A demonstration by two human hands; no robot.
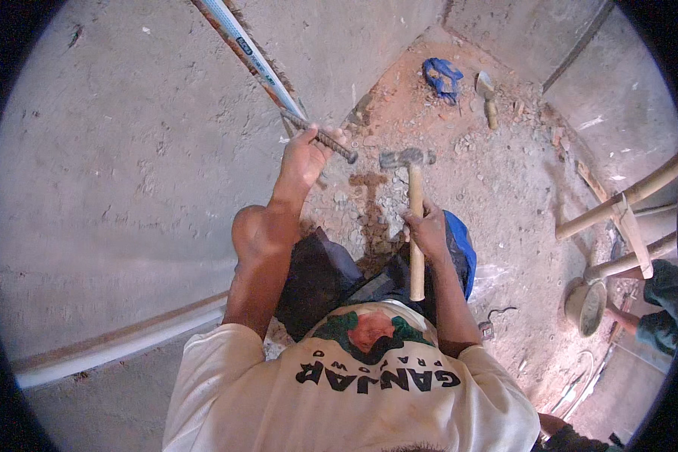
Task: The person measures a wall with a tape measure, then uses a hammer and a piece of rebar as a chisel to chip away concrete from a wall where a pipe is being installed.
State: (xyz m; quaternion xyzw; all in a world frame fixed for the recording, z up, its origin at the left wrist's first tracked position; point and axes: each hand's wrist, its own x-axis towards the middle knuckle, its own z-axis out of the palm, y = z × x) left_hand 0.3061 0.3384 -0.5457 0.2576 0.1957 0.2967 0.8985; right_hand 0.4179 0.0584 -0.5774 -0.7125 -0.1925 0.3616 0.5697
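A crumpled blue sheet lies on the floor near the far corner; its material cannot be determined. A trowel is located just right of the sheet, blade pointing away and wooden handle toward the viewer. Loose rubble covers the surrounding surface. On the right side, wooden poles extend inward at an angle, joined by a crosspiece. A round bucket stands below the poles. A second person, in dark green clothing, is partly visible beside it. A small dark item lies left of the bucket, well apart from it. A long pale strip runs across the lower left.
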